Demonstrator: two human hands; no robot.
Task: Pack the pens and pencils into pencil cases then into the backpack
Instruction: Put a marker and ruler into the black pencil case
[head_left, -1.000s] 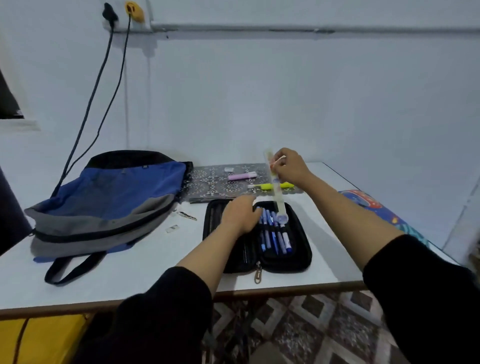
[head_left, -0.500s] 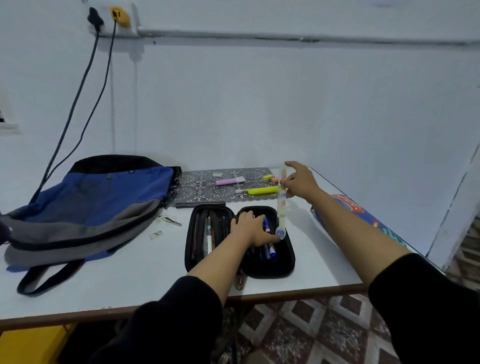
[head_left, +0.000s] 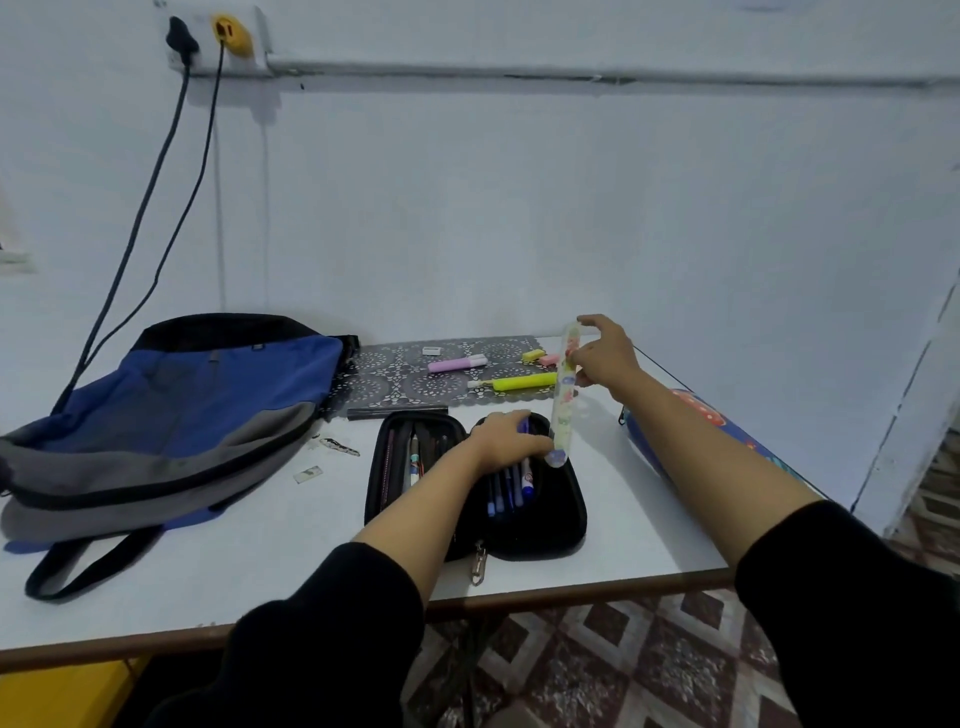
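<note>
A black pencil case (head_left: 550, 525) lies open on the white table (head_left: 260, 545), pencils in its left half and blue pens (head_left: 511, 488) in its right half. My left hand (head_left: 506, 439) rests on the blue pens, fingers curled over them. My right hand (head_left: 602, 358) pinches a clear patterned ruler (head_left: 563, 400), which stands nearly upright with its lower end at the case's right half. A blue and grey backpack (head_left: 171, 415) lies at the left.
A patterned mat (head_left: 395, 379) at the back carries a pink highlighter (head_left: 457, 362), a yellow highlighter (head_left: 519, 383), and small erasers. A blue printed pencil case (head_left: 727, 441) lies at the right edge. Black cables hang from a wall socket (head_left: 208, 36) at top left.
The ruler has swung from a slant to nearly upright and my right hand has shifted right. My left hand has moved onto the pens in the case's right half.
</note>
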